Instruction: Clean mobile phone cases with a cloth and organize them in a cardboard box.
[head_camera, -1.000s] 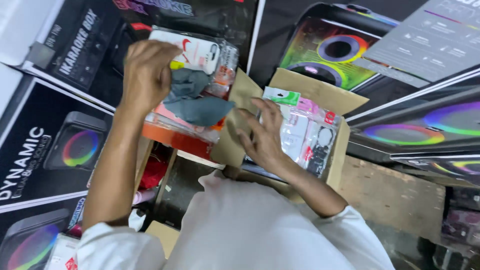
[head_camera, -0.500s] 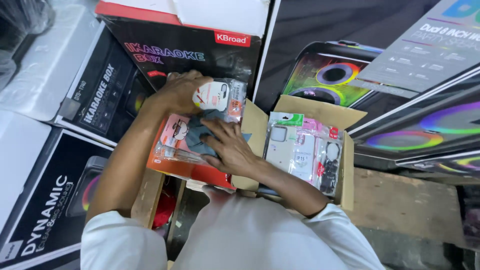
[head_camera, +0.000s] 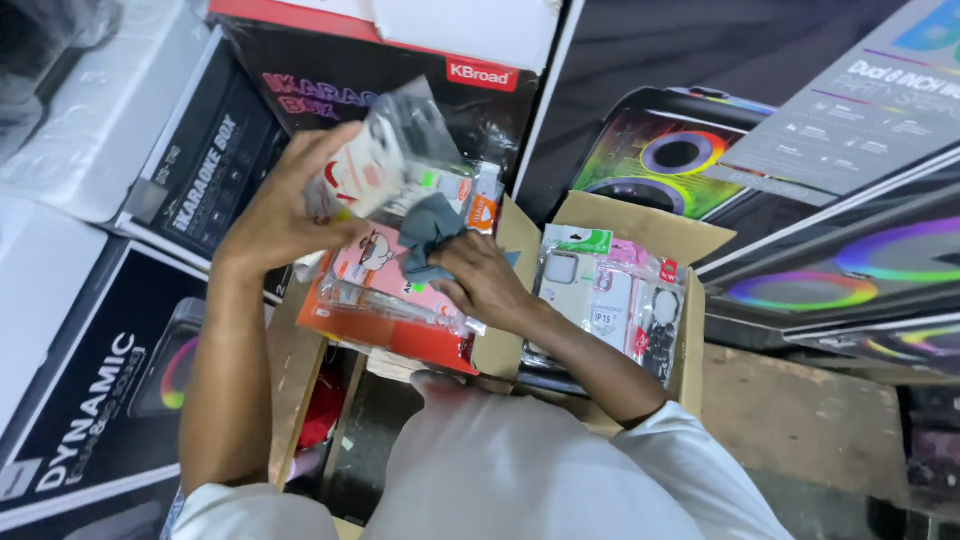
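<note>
Two hands work at frame centre over stacked packets. Left of centre, the left hand (head_camera: 285, 205) grips a clear-wrapped phone case packet (head_camera: 385, 160), lifted and tilted above the stack of packets (head_camera: 385, 290) on an orange box (head_camera: 385, 335). Just right, the right hand (head_camera: 485, 280) pinches a grey cloth (head_camera: 428, 232) against the stack. Further right, an open cardboard box (head_camera: 690, 340) holds more packaged cases (head_camera: 605, 295). Large speaker cartons (head_camera: 90, 400) surround everything.

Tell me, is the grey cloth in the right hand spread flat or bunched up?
Bunched up: the grey cloth sits crumpled in the right hand, with folds showing, over the packaged phone cases.
</note>
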